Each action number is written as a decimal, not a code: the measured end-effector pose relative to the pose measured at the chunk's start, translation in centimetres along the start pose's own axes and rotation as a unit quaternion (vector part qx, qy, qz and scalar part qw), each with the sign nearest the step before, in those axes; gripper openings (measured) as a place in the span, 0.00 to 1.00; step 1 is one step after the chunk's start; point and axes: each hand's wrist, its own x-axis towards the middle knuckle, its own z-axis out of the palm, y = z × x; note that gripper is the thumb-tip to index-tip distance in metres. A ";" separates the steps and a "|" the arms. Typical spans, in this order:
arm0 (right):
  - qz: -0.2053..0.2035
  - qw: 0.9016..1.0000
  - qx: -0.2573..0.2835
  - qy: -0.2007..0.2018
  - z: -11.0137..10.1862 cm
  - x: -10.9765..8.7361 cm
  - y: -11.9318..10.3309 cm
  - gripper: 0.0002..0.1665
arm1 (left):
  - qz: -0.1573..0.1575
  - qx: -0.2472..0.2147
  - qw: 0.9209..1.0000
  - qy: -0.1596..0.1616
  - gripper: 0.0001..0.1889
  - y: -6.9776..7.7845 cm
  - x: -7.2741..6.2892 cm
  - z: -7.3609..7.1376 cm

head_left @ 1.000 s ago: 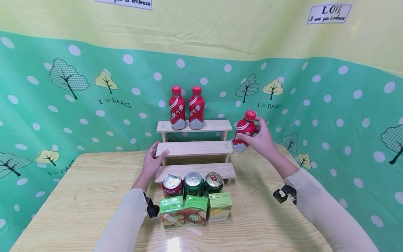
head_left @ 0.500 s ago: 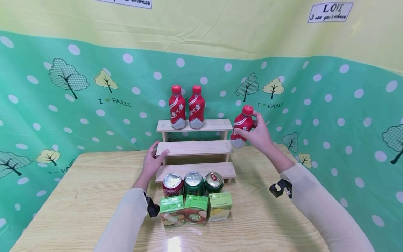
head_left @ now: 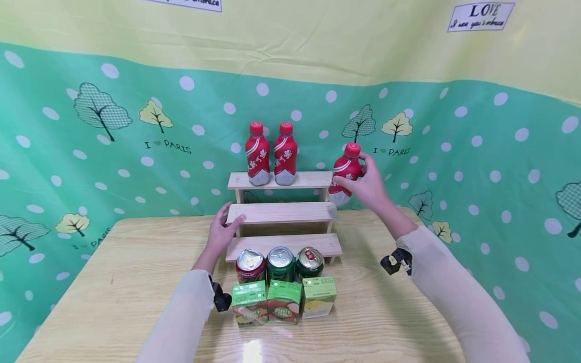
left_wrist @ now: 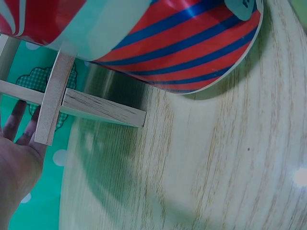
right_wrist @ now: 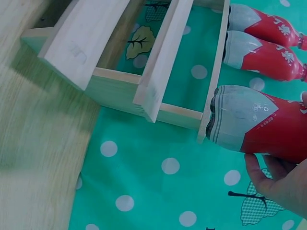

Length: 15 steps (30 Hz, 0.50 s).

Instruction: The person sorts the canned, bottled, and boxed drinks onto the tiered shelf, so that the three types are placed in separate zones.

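Observation:
My right hand (head_left: 371, 186) holds a red-capped drink bottle (head_left: 345, 169) at the right end of the top step, its base tilted toward the lower left. In the right wrist view this bottle (right_wrist: 259, 120) has its base close to the top step's edge; whether they touch I cannot tell. Two matching bottles, one on the left (head_left: 257, 156) and one beside it (head_left: 285, 156), stand upright on the top step. My left hand (head_left: 221, 233) grips the left end of the three-step wooden rack (head_left: 279, 213), thumb over the middle step.
Three cans (head_left: 280, 262) stand in a row before the bottom step (head_left: 286, 245). In front of them are three juice boxes (head_left: 283, 300). A green dotted cloth (head_left: 181, 126) hangs behind the wooden table (head_left: 150, 282).
My right hand has carried the bottle up and to the left, toward the right end of the top step. The left hand stays on the rack.

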 end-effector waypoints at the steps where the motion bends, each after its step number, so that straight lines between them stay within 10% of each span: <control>1: -0.001 1.000 -0.001 0.001 0.0 0.1 -0.1 0.50 | 0.000 0.000 1.000 0.001 0.45 0.0 0.0 0.0; 15: -0.010 1.000 0.016 0.010 1.1 1.8 -1.6 0.50 | 0.007 -0.003 1.000 0.006 0.43 0.0 0.1 0.1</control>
